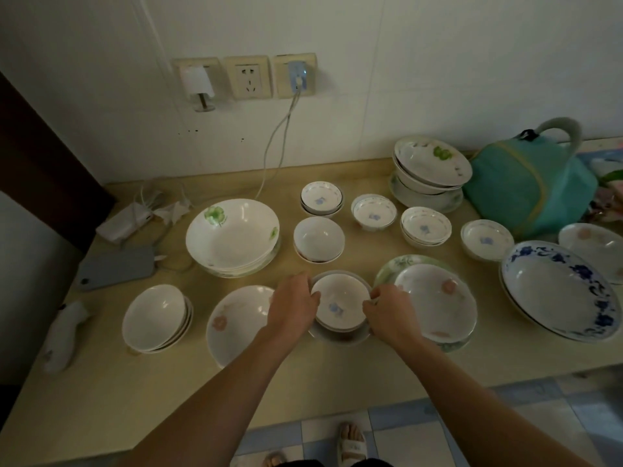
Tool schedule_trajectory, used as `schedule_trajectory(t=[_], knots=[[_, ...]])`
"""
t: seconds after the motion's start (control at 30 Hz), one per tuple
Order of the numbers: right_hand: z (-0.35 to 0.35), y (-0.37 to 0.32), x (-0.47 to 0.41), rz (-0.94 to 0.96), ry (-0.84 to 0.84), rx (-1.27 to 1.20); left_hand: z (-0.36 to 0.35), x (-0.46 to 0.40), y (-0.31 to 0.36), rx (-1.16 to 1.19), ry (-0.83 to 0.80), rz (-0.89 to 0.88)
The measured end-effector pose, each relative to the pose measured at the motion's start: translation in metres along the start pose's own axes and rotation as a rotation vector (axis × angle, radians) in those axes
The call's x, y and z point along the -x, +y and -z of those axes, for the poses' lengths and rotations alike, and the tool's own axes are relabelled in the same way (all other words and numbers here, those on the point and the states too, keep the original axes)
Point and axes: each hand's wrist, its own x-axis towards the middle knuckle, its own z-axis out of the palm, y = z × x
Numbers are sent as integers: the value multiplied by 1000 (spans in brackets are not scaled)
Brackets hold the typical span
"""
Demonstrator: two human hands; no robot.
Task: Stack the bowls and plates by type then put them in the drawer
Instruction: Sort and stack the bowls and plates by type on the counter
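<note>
Small bowl (339,303) with blue motif, front-centre of tabletop (101,399), nested on a wider bowl, pinched at opposite rims: left hand (294,306) on its left edge, right hand (391,311) on its right, fingers curled over the lip. Round, so no long axis; dead centre between both hands, equally near. Matching blue-motif bowls (322,197) farther back, toward the wall.

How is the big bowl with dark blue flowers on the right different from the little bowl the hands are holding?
The blue-flowered bowl is much wider and shallower than the little bowl. Its rim carries bold dark blue flowers; the little bowl shows only a pale blue mark inside. No hand touches it, while the left hand and right hand grip the little bowl's sides. Both are white inside.
</note>
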Motion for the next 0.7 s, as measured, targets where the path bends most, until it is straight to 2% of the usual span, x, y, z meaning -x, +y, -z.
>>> schedule_trajectory(t=[0.13,0.2,0.4,0.47,0.6,0.7], knots=[[7,-2,-2,20,-18,-50,-3,-4,2,-8,-21,64],[15,-4,-4,45,-16,-110,0,-6,2,65,-31,98],[36,-23,-13,211,-111,-442,34,-9,0,580,34,195],[39,-27,-20,218,-106,-473,45,-11,-3,713,68,224],[31,-13,-33,198,-7,-73,56,-12,-18,946,118,304],[17,1,-35,204,-68,171,58,-10,-28,1090,102,332]])
